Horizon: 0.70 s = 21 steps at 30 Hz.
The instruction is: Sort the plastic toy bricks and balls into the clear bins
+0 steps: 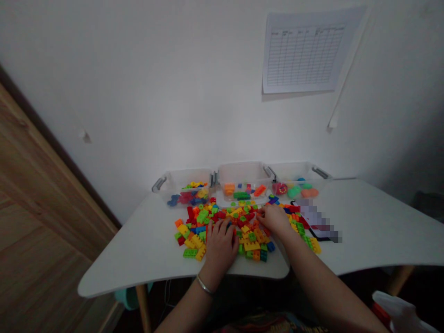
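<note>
A spread heap of coloured toy building bricks (251, 246) lies in front of me, mostly yellow, orange, red and green. My left hand (222, 243) rests on the near middle of it, palm down, fingers apart and slightly bent over the bricks; some bricks beneath are hidden. On the right side of the heap is my right hand (275, 219), its fingertips drawn together among red and orange bricks. Whatever sits between those fingertips is too small or covered to make out.
Three clear bins stand along the wall: the left bin (187, 175), middle bin (243, 171) and right bin (294, 171), each holding some coloured pieces. A dark-edged, blurred-out flat object (319, 222) lies right of the heap on the white table (138, 259).
</note>
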Available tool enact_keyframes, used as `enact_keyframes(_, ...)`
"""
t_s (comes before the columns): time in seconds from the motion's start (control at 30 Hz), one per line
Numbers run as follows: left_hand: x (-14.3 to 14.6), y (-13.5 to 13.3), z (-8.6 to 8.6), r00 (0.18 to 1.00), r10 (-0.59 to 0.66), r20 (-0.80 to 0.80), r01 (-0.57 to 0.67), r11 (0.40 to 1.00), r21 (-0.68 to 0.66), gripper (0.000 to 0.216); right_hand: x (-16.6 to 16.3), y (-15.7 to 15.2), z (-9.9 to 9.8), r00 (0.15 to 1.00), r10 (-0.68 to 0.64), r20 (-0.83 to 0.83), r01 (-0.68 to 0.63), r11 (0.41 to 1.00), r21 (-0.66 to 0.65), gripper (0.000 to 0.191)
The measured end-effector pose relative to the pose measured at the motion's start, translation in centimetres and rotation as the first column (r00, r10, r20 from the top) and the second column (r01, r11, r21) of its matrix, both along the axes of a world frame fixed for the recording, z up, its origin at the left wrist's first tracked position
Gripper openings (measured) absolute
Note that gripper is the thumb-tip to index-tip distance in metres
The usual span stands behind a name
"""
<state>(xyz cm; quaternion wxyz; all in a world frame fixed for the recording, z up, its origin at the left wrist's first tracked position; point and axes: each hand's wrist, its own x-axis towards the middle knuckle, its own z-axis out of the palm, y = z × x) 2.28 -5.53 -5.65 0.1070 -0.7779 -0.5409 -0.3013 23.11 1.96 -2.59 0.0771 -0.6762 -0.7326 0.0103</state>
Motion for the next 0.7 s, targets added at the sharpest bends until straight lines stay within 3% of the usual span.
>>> enact_keyframes(0.47,0.0,-0.1,0.4,1.0,-0.006,0.015,0.006,1.0,-0.008,0.022,0.2,-1.1,-0.4,0.999,0.013,-0.041,-0.006,0.983,0.186,0.02)
enact_keyframes(0.7,0.0,-0.1,0.3,1.0,-0.008,0.002,0.008,1.0,0.003,0.023,1.2,-0.6,-0.1,0.942,0.141,-0.303,0.003,0.903,0.429,0.014)
